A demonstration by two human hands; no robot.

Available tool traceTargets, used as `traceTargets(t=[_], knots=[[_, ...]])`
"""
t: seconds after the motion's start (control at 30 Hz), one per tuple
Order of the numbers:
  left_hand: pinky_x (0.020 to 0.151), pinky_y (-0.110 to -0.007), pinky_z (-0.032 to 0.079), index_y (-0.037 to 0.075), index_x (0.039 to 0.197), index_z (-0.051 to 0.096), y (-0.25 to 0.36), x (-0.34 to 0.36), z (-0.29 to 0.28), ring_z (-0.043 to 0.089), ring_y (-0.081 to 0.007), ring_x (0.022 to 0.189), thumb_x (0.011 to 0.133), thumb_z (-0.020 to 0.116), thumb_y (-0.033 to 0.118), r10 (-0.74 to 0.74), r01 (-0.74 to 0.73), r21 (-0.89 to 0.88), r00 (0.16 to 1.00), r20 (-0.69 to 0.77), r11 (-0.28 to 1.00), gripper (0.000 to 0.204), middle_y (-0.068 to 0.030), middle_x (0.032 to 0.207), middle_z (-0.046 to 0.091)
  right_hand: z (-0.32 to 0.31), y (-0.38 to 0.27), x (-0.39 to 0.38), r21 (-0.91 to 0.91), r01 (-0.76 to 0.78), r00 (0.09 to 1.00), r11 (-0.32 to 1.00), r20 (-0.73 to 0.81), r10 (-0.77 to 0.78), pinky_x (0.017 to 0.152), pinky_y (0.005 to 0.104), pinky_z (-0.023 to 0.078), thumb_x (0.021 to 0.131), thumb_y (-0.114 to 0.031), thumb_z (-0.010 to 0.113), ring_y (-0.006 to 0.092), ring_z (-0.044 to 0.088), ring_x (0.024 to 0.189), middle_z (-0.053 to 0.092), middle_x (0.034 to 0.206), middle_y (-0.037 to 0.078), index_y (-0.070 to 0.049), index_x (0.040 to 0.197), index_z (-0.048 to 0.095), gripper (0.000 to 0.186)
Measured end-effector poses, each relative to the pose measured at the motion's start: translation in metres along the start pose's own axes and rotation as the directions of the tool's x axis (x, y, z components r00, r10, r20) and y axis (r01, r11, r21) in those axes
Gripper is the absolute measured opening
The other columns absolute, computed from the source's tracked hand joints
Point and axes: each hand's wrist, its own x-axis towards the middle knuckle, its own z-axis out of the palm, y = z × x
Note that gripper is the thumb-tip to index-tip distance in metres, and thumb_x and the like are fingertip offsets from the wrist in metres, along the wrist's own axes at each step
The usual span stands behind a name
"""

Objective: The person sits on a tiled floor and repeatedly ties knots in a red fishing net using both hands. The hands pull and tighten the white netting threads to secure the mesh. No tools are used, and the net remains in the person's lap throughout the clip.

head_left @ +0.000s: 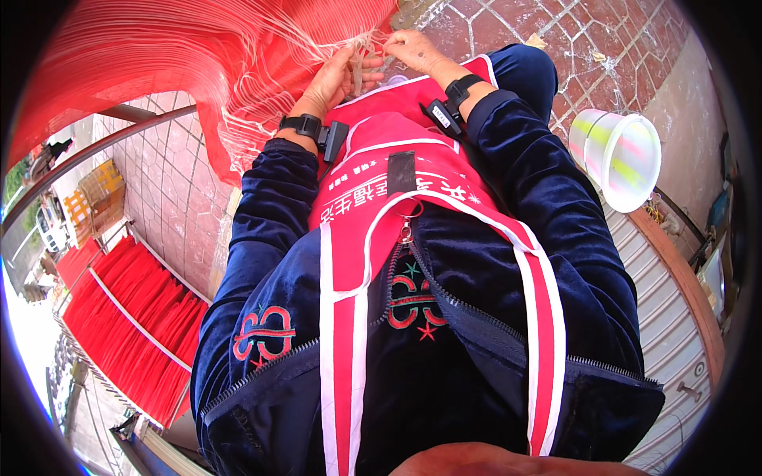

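Note:
A large red cloth (159, 55) with a fringe of loose white threads (361, 41) spreads across the upper left, in front of me. My left hand (346, 78) is palm up at the fringe, its fingers partly stretched, with threads caught at the thumb and running over the fingers. Just to its right, my right hand (414, 51) pinches the ends of some threads between thumb and fingertips. The two hands almost touch above my lap. Exactly how many threads each holds is too fine to make out.
A pink apron (373, 178) covers my lap. At right stands a translucent white plastic bucket (631, 163). A metal rail (95, 163) runs under the cloth at left. Stacked red cloth pieces (135, 325) lie in a rack lower left, near cardboard boxes (99, 194). Paving (548, 44) lies ahead.

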Motion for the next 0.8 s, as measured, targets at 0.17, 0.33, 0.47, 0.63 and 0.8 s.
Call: traceTargets(t=[0.17, 0.33, 0.47, 0.63, 0.8], knots=[[0.090, -0.040, 0.045, 0.009, 0.128, 0.039, -0.005, 0.003, -0.002, 0.056, -0.0315, 0.106, 0.092, 0.031, 0.053, 0.009, -0.007, -0.104, 1.000, 0.018, 0.995, 0.058, -0.0192, 0.121, 0.053, -0.007, 0.004, -0.005, -0.310, -0.125, 0.991, 0.942, -0.079, 0.106, 0.075, 0.0340, 0.048, 0.075, -0.031, 0.056, 0.0283, 0.062, 0.084, 0.065, 0.089, 0.013, -0.007, 0.086, 0.067, 0.028], [0.093, -0.042, 0.042, 0.009, 0.131, 0.036, -0.009, 0.006, 0.001, 0.052, -0.0315, 0.112, 0.091, 0.032, 0.056, -0.014, 0.007, -0.130, 0.999, -0.048, 0.991, 0.062, -0.0184, 0.123, 0.052, -0.013, -0.014, -0.012, -0.302, -0.044, 0.999, 0.952, -0.033, 0.035, 0.071, 0.0336, 0.049, 0.076, -0.033, 0.057, 0.0275, 0.062, 0.078, 0.066, 0.086, 0.011, -0.007, 0.087, 0.067, 0.030], [0.096, -0.043, 0.038, 0.008, 0.130, 0.037, -0.013, 0.009, 0.004, 0.047, -0.0303, 0.117, 0.089, 0.036, 0.058, -0.055, 0.036, -0.193, 0.994, -0.096, 0.980, 0.065, -0.0169, 0.124, 0.050, -0.001, -0.029, -0.014, 0.181, -0.217, 0.966, 0.959, 0.181, 0.185, 0.052, 0.0235, 0.045, 0.082, -0.028, 0.059, 0.0102, 0.055, 0.058, 0.060, 0.067, 0.002, -0.007, 0.085, 0.066, 0.022], [0.097, -0.043, 0.036, 0.008, 0.126, 0.043, -0.017, 0.015, 0.009, 0.048, -0.0276, 0.114, 0.089, 0.041, 0.055, -0.069, 0.049, -0.201, 0.993, -0.096, 0.978, 0.060, -0.0125, 0.121, 0.051, 0.005, -0.028, -0.016, 0.227, -0.226, 0.968, 0.947, 0.162, 0.192, 0.047, 0.0195, 0.041, 0.083, -0.025, 0.062, 0.0057, 0.049, 0.051, 0.055, 0.063, -0.002, -0.006, 0.085, 0.066, 0.020], [0.092, -0.040, 0.038, 0.011, 0.122, 0.048, -0.019, 0.018, 0.007, 0.049, -0.0241, 0.112, 0.091, 0.043, 0.049, -0.036, 0.025, -0.169, 0.997, -0.063, 0.985, 0.049, -0.0079, 0.119, 0.054, 0.005, -0.026, -0.014, 0.336, -0.251, 0.964, 0.908, 0.171, 0.204, 0.049, 0.0202, 0.043, 0.082, -0.025, 0.062, 0.0068, 0.051, 0.054, 0.057, 0.065, -0.001, -0.007, 0.086, 0.066, 0.019]])
